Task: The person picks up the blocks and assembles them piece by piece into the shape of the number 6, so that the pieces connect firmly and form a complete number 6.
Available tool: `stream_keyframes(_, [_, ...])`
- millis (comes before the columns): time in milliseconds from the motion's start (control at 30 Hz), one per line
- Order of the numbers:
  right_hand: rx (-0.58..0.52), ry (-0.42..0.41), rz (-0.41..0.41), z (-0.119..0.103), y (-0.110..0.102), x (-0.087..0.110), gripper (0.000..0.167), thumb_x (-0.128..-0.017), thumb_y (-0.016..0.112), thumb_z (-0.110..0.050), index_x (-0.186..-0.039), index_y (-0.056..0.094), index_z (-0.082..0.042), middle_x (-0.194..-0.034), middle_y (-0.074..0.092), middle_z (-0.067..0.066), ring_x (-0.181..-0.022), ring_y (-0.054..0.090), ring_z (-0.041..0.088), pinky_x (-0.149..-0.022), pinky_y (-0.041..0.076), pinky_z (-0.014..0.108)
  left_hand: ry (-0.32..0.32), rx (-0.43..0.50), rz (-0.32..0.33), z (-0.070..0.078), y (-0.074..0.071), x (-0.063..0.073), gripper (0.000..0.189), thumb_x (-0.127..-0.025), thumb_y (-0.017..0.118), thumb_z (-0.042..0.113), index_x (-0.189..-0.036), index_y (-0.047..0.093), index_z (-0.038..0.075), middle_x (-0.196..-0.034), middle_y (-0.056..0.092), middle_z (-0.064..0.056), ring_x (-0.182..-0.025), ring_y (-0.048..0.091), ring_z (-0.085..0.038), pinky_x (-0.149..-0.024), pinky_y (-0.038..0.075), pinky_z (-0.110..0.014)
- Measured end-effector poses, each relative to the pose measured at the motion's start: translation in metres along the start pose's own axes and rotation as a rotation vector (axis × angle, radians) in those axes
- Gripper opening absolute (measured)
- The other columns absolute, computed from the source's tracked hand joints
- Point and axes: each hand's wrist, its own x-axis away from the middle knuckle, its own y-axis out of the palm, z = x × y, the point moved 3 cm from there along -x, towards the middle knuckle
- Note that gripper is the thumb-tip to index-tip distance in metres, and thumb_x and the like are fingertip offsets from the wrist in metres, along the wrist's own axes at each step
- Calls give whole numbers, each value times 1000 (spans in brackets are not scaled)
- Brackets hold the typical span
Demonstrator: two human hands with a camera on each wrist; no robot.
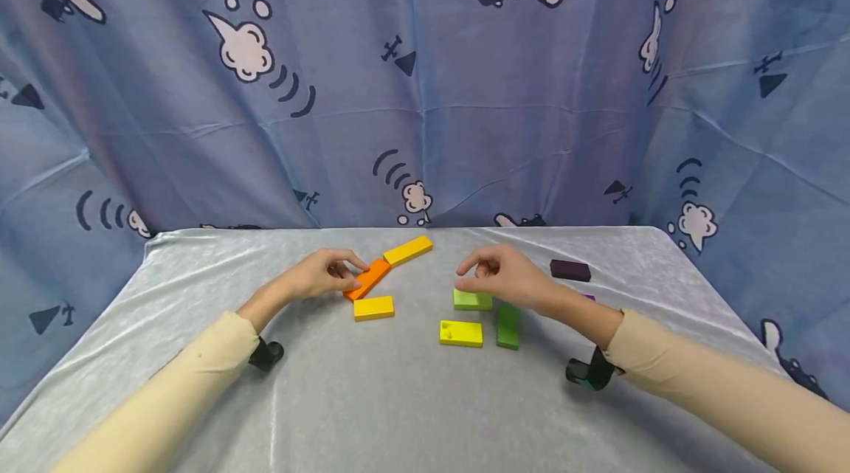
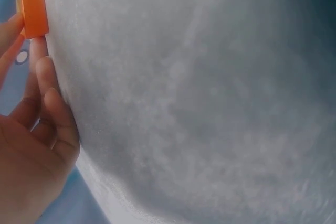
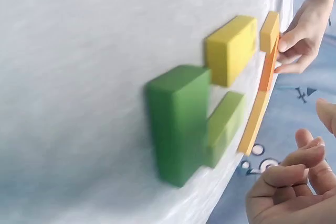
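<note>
My left hand [image 1: 323, 271] pinches an orange block [image 1: 370, 278] between thumb and fingers at the left of the table. The block lies slanted, its far end against a long amber block [image 1: 408, 251] and its near end by a shorter amber block [image 1: 374, 308]. In the left wrist view, fingertips sit at the end of the orange block [image 2: 35, 13]. My right hand [image 1: 508, 277] holds nothing. Its fingers are loosely bent, above and behind a light green block [image 1: 473, 301]. Close by lie a yellow block [image 1: 461, 333] and a dark green block [image 1: 508, 327].
A dark purple block [image 1: 569, 271] lies at the back right. Another purple piece [image 1: 589, 298] is mostly hidden behind the right forearm. A grey cloth covers the table [image 1: 398, 399], and a blue patterned curtain [image 1: 358, 89] hangs behind its far edge.
</note>
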Motion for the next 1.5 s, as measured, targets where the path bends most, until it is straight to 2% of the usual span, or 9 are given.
stream_keyframes(200, [-16, 28, 11, 14, -12, 18, 28, -90, 81, -23, -108, 74, -3, -76, 56, 7, -69, 47, 21, -59, 37, 27, 32, 14, 2, 2, 0, -1, 28, -94, 73, 4, -122, 70, 0, -95, 71, -7, -83, 62, -22, -72, 51, -33])
stream_keyframes(600, [-52, -88, 29, 27, -13, 38, 25, -90, 80, -15, -107, 73, 2, -73, 57, 8, -59, 43, 15, -55, 36, 24, 39, 29, 12, 1, 0, 3, 28, -93, 73, 2, -121, 71, 0, -97, 72, -8, -84, 62, -22, -72, 51, -33])
stream_keyframes(900, [-47, -118, 27, 33, -13, 44, 22, -89, 81, -13, -106, 74, 0, -71, 56, 5, -59, 43, 14, -54, 35, 23, 47, 36, 10, 0, 1, 3, 27, -93, 74, 2, -120, 70, -1, -95, 72, -10, -82, 61, -22, -68, 49, -30])
stream_keyframes(1100, [-40, -115, 37, 38, -14, 48, 23, -89, 81, -14, -106, 74, -1, -71, 56, 5, -60, 44, 14, -54, 35, 23, 32, 47, 11, -1, 1, 2, 27, -93, 73, 3, -120, 71, -1, -95, 72, -9, -82, 61, -21, -70, 49, -30])
stream_keyframes(1333, [-28, -155, 62, 45, -17, 43, 22, -88, 82, -14, -105, 74, -3, -68, 55, 2, -57, 43, 12, -53, 37, 24, 8, 34, 7, -1, 0, 2, 28, -94, 73, 3, -121, 71, 2, -93, 71, -6, -81, 60, -21, -71, 49, -32])
stream_keyframes(1500, [-21, -180, 60, 51, -20, 37, 25, -88, 82, -10, -108, 72, 1, -64, 47, 0, -55, 38, 10, -52, 35, 24, 23, 31, 3, -3, 0, 2, 28, -94, 72, 3, -122, 71, 1, -93, 71, -6, -80, 60, -21, -70, 49, -33])
